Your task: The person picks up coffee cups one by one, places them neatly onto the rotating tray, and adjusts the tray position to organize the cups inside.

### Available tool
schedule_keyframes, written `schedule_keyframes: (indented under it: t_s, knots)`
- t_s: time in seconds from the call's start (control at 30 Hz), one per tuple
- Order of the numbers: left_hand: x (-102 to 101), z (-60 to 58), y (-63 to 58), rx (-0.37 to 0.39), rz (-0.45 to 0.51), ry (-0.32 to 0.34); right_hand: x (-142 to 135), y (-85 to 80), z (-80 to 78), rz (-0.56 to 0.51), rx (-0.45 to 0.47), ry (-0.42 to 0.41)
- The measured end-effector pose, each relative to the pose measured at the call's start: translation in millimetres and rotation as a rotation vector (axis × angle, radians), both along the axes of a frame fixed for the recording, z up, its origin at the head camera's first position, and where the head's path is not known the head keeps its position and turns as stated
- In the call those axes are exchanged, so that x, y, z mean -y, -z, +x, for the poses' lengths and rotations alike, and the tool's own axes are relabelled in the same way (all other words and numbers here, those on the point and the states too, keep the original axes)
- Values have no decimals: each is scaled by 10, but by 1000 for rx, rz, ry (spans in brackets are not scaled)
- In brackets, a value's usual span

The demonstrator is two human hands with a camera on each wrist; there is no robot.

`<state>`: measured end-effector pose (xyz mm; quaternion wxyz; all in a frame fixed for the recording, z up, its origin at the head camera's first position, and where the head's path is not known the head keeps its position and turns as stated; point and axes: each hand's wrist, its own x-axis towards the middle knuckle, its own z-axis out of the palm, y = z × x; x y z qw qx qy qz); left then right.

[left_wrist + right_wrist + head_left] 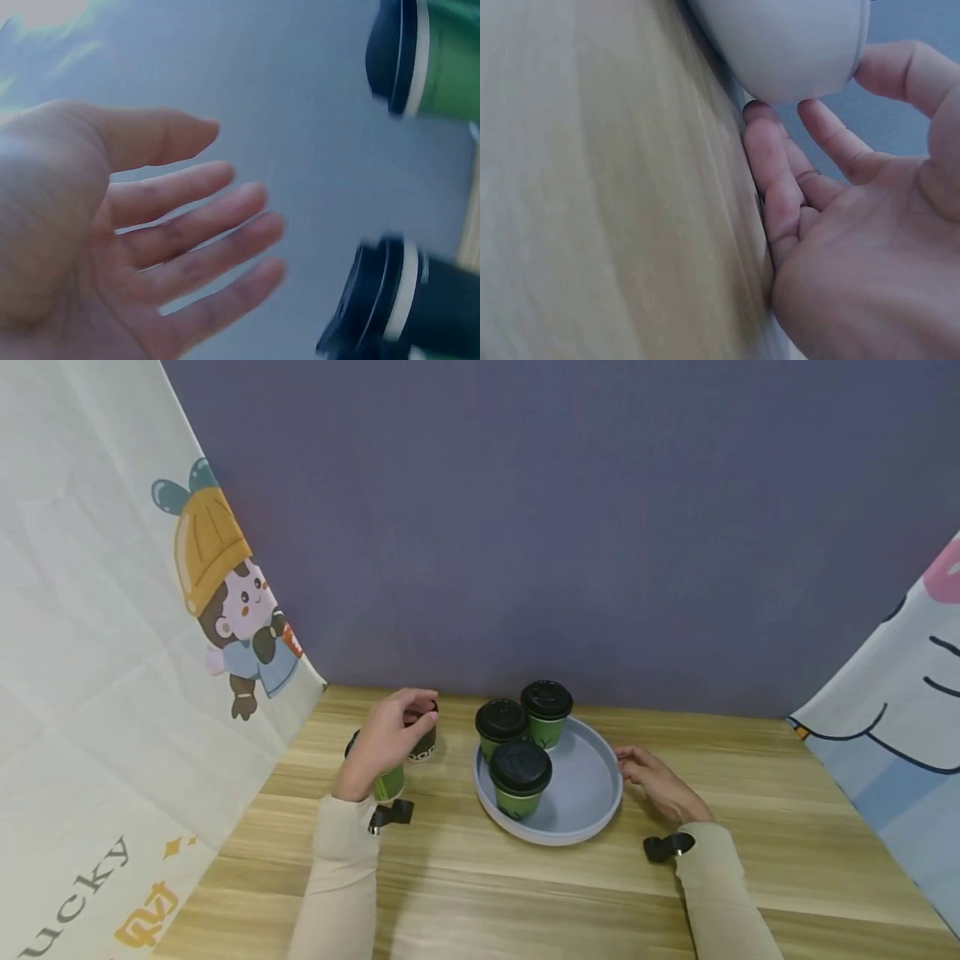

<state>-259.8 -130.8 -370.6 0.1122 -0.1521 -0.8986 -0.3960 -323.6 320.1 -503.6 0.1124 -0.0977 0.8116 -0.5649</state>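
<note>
My left hand (390, 735), fingers extended and holding nothing, hovers above two cups on the left. One is a green paper cup (388, 785), its top mostly hidden by the hand; the other is a dark patterned cup (424, 746) with pale lettering. In the left wrist view, two lidded cups stand apart from the fingertips. My right hand (660, 783) holds the right edge of a round grey-blue tray (588, 785), thumb at the rim and fingertips beneath. On the tray's left half are green cups with black lids: front (519, 781), back left (501, 722), back right (547, 710).
Everything rests on a wood-grain table (480, 902). A dark blue-grey panel (525, 527) stands behind it. White printed cloths hang at the left (90, 610) and right (900, 718) sides.
</note>
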Motion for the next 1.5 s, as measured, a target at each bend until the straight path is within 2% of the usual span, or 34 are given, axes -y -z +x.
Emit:
schedule_keyframes:
  t_s: [0.07, 0.17, 0.27, 0.37, 0.6, 0.9, 1.2, 1.37, 1.5]
  knots:
    - [79, -17, 3, -66, -25, -72, -5, 12, -4, -20, 5, -6]
    - [195, -41, 30, -100, -80, -147, -19, 35, -11, -55, 0, -28]
    - [301, -43, 62, -67, -149, -186, -37, 60, -15, -95, -9, -59]
    - [381, -39, 91, 13, -207, -204, -65, 77, -14, -118, -9, -83]
    - [480, -42, 147, 263, -279, -184, -139, 71, -32, -130, -11, -125]
    - [509, -32, 181, 459, -265, -144, -140, 52, -56, -78, 26, -145]
    - [561, 14, 218, 508, -223, -159, -140, 53, -49, -9, -7, -106]
    - [582, 3, 241, 474, -225, -162, -125, 86, -64, -1, -23, -62]
    - [599, 3, 230, 444, -213, -136, -118, 90, -67, -5, -25, -38]
